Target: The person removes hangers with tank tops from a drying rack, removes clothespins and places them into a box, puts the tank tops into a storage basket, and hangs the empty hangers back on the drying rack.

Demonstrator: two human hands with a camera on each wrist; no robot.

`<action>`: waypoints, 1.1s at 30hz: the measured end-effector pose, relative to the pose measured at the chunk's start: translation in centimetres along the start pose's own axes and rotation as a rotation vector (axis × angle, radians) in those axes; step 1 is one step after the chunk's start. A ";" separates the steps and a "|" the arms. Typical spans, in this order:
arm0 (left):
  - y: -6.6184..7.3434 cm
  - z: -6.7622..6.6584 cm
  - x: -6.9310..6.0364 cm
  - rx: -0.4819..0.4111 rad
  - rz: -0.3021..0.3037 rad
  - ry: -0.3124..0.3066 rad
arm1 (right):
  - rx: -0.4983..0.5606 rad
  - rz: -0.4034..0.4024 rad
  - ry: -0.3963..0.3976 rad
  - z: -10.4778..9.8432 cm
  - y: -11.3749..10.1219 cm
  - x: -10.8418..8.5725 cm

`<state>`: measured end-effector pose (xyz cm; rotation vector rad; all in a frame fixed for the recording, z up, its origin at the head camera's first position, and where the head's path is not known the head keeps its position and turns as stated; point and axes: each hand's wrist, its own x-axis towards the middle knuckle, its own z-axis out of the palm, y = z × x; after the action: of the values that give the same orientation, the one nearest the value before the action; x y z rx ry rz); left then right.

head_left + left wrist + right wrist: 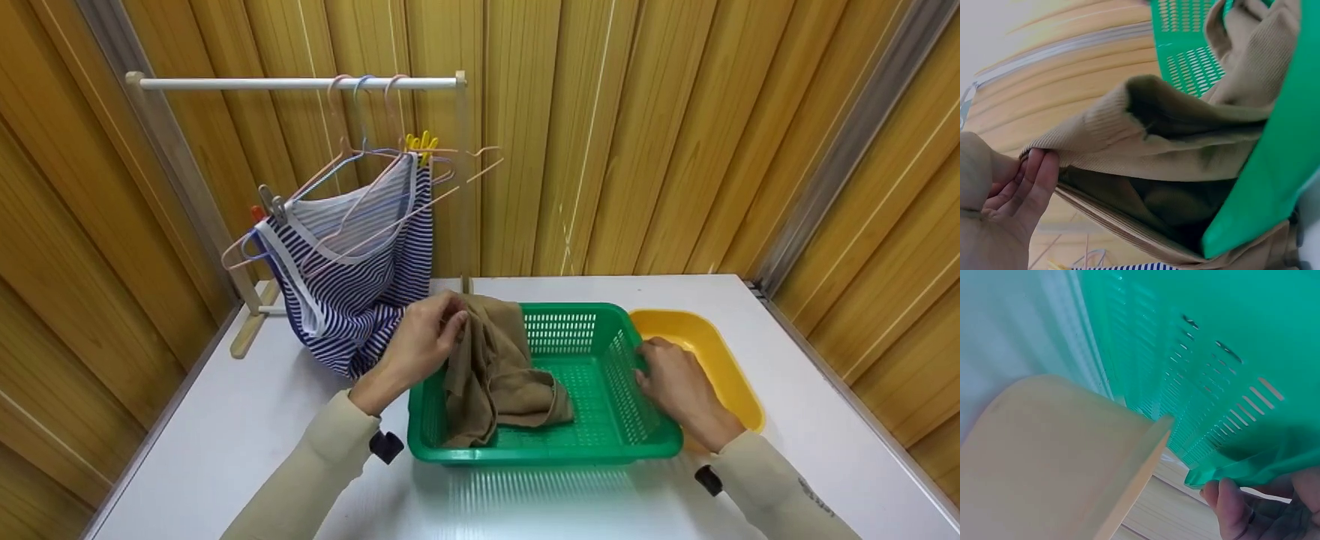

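A brown ribbed garment (504, 360) lies bunched in the left part of a green plastic basket (544, 454) with slotted walls. My left hand (429, 330) pinches an edge of that garment and holds it up above the basket's back left corner. In the left wrist view the fingertips and thumb of the left hand (1022, 185) meet at the cloth's edge, and a fold gapes open below them. On the other side, my right hand (679, 382) grips the basket's right rim; in the right wrist view its fingers (1230, 506) curl at the rim.
A yellow tub (731, 367) stands against the basket's right side. On the left, a rack with a white rod (247, 83) carries several wire hangers (364, 112) and a blue-and-white striped garment (360, 285) with clothespins (422, 144). Wood-patterned walls (600, 135) surround the white table (202, 442).
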<state>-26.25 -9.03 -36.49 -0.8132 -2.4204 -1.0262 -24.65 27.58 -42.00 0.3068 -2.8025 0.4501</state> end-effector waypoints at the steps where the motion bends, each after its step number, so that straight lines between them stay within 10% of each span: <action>1: 0.0 0.3 -0.3 0.024 0.025 -0.054 | -0.009 -0.007 0.006 0.0 0.0 0.0; 8: -1.3 1.5 -1.9 0.111 0.072 -0.385 | -0.055 -0.017 0.036 0.2 -0.3 0.1; 21: -4.2 -1.8 -0.3 0.021 -0.041 -0.181 | -0.065 -0.019 0.052 0.4 -0.3 0.1; 33: -9.6 -1.7 0.0 -0.059 -0.198 -0.312 | -0.064 -0.035 0.070 0.4 -0.1 0.0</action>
<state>-32.24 -15.74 -40.35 -0.8185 -2.7928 -1.1195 -24.74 27.32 -42.37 0.3198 -2.7322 0.3550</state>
